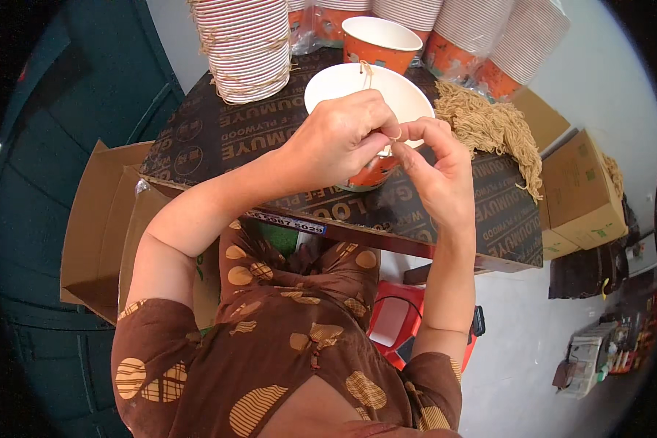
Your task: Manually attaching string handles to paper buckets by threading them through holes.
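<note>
A paper bucket [327, 89], white inside and orange outside, stands near the table's front edge, its mouth tilted toward me. At its far rim hangs a loop of thin tan cord [366, 71]. Over the near rim my left hand [352, 136] pinches a cord end, thumb against fingers. Close beside it, my right hand [439, 162] pinches the same cord between thumb and forefinger. Between the fingertips a small loop of cord shows. My hands hide the near rim and much of the bucket's side.
A tall stack of white-rimmed buckets [247, 51] stands back left. Behind sit another orange bucket [378, 55] and several bagged stacks [522, 44]. Tan cords [489, 124] lie heaped at the right. Cardboard boxes [584, 193] flank the dark plywood table [270, 124]; a red stool [398, 314] is below.
</note>
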The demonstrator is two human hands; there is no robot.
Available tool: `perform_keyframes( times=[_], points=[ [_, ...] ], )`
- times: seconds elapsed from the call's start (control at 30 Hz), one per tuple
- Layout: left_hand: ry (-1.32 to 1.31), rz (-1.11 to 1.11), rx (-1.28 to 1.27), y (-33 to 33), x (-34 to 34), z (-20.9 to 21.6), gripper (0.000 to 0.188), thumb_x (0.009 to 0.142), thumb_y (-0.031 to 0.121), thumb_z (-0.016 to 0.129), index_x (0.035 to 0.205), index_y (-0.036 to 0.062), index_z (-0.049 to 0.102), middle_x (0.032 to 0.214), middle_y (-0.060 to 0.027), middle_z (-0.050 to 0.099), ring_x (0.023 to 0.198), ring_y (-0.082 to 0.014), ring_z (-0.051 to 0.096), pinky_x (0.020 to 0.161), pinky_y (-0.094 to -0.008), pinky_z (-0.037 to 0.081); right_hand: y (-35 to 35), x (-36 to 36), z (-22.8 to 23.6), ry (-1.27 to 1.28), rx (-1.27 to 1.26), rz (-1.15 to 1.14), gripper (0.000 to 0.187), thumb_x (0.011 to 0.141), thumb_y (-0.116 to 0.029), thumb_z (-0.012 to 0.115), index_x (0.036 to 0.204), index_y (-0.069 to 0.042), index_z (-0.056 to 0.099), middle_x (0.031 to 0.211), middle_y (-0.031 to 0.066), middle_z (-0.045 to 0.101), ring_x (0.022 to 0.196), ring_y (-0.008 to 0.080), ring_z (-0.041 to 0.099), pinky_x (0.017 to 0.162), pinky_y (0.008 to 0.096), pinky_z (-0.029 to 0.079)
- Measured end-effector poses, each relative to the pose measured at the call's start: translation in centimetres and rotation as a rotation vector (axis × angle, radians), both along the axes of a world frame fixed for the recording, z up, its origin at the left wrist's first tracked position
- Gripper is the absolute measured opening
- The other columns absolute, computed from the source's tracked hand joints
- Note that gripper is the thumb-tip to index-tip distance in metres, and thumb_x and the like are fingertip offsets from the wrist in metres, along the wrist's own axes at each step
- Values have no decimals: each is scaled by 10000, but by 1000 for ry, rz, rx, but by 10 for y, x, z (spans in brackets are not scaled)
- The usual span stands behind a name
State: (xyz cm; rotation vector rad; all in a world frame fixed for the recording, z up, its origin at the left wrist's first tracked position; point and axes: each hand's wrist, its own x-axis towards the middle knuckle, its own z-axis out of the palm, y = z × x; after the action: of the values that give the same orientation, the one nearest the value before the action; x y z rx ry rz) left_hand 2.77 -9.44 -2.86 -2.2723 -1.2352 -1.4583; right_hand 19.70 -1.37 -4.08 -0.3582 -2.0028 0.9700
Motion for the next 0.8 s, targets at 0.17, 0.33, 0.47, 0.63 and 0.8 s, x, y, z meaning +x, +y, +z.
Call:
perform_keyframes(
  times=[0.17, 0.33, 0.47, 0.63, 0.8],
  points=[
    [-17, -4, -20, 0, 0, 0, 129, 771, -80, 661, 849, 2, 600, 768, -65, 582, 660, -153, 600, 578, -265, 481, 1, 1, -1, -4, -23, 24, 90, 789, -28, 692, 872, -22, 656, 899, 67, 593, 873, 163, 538, 746, 298, 474],
    [-54, -15, -90, -2, -1, 1, 109, 788, -69, 658, 859, -4, 606, 777, -61, 594, 664, -132, 603, 583, -260, 482, 0, 1, -1, -1, -50, 21, 68, 799, -34, 684, 855, -22, 648, 879, 64, 597, 865, 171, 539, 760, 309, 460],
    [-82, -3, -170, -4, -1, 3, 89, 806, -45, 650, 881, -7, 619, 776, -51, 604, 667, -105, 594, 588, -250, 476, 1, 0, -5, 11, 18, -7, 49, 812, -65, 668, 832, -32, 639, 831, 63, 605, 861, 207, 540, 782, 335, 426],
    [-146, 19, -268, -7, 2, 6, 73, 824, -15, 640, 896, -4, 631, 767, -34, 604, 662, -78, 557, 595, -234, 459, -8, 0, -7, 13, 54, -85, 55, 814, -75, 658, 837, -40, 623, 819, 59, 605, 875, 239, 539, 831, 361, 399],
    [-205, 50, -338, -9, 4, 9, 65, 839, 11, 633, 901, -8, 632, 761, -32, 608, 663, -66, 529, 595, -228, 451, -23, 0, -9, 42, 434, -336, 76, 808, -60, 665, 865, -51, 616, 1051, 104, 580, 1063, 296, 475, 937, 423, 332]
  ],
)
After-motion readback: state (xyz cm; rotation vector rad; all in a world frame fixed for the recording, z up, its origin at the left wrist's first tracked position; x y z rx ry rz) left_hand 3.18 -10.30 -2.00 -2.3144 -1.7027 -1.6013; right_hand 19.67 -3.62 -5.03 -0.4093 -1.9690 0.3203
